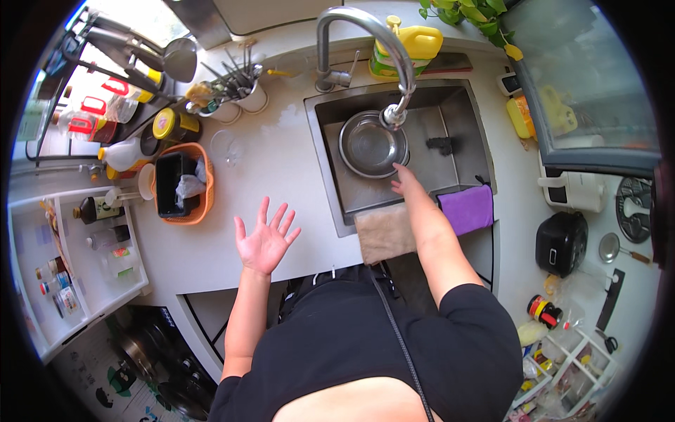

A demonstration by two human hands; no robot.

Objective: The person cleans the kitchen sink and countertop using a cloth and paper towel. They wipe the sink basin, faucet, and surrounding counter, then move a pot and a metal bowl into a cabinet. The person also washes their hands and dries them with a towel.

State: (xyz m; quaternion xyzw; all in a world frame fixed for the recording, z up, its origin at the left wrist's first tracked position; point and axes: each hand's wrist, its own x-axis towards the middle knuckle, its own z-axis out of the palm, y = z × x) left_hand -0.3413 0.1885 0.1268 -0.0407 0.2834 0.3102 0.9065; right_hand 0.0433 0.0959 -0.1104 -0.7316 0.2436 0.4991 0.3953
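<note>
My left hand [265,243] is held above the white counter, palm up, fingers spread, with nothing in it. Over the sink, my right hand [405,180] reaches to the near right rim of a round stainless steel bowl [369,145]. Its visible fingers are apart; whether they touch the rim I cannot tell. The bowl stands in the left part of the steel sink [464,121], beneath the head of the chrome faucet [322,47]. Further right in the sink lies a small dark object [440,144].
A beige towel [385,235] and a purple cloth [466,210] hang over the sink's front edge. An orange basket [209,195] holds a black container. Behind the sink stands a yellow jug [422,45]. An open window pane [590,95] juts in at right, above a black appliance [561,243].
</note>
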